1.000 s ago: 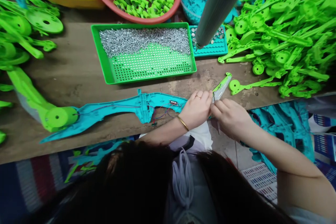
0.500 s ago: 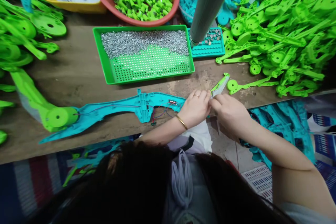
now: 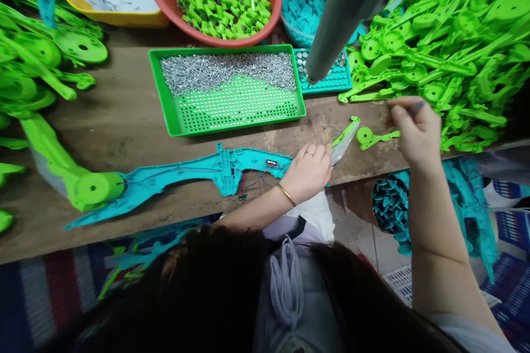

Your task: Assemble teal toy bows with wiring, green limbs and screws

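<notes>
My left hand (image 3: 307,172), with a gold bangle at the wrist, is closed over the right end of a long blue bow-shaped plastic part (image 3: 186,168). A green-and-grey end piece (image 3: 344,140) sticks out past its fingertips. Thin wires, a small metal coil or spring and a small circuit board show along the blue part. Its left end meets a green arm with a round hub (image 3: 94,190). My right hand (image 3: 419,131) hovers over a loose green arm (image 3: 366,139) with curled, slightly blurred fingers. A dark spot shows between them; what they hold is unclear.
A green tray (image 3: 232,131) of screws stands behind the blue part, beside a small blue tray (image 3: 331,87) of metal discs. A grey pole (image 3: 343,16) slants above it. Behind are a red bowl (image 3: 211,38) and yellow bin (image 3: 120,18). Green arms (image 3: 447,60) pile at right.
My right hand has left my left hand and moved right and away from me, over the loose green arm. My left hand stays on the blue part.
</notes>
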A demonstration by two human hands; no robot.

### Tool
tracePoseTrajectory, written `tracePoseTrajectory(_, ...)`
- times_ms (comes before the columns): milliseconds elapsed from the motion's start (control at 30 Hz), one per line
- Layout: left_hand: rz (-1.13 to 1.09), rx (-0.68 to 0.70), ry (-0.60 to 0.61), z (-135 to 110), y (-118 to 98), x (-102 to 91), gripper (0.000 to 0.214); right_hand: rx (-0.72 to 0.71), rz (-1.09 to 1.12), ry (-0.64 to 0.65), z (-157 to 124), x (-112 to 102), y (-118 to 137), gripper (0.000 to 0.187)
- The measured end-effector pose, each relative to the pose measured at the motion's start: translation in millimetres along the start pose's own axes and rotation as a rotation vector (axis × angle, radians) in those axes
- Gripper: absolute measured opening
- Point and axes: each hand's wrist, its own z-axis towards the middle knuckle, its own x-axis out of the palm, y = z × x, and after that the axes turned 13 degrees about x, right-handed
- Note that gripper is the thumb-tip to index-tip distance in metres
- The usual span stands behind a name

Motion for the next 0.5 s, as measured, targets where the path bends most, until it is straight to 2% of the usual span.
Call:
tracePoseTrajectory(133,0.003,-0.007,0.008,0,0,0.4,0.052,-0.070,-0.413,0.263,-4,24,-4,0.014)
tracePoseTrajectory(267,0.003,-0.005,0.018,1,0,-0.1,0.052,-0.057,-0.547,0.320,-5,43,-7,0.016)
tracePoseTrajectory(367,0.010,-0.009,0.017,1,0,-0.1,0.052,-0.061,-0.618,0.351,-5,42,-4,0.017)
tracePoseTrajectory(500,0.032,-0.005,0.005,1,0,0.4,0.052,-0.159,-0.702,0.456,-3,33,1,0.021)
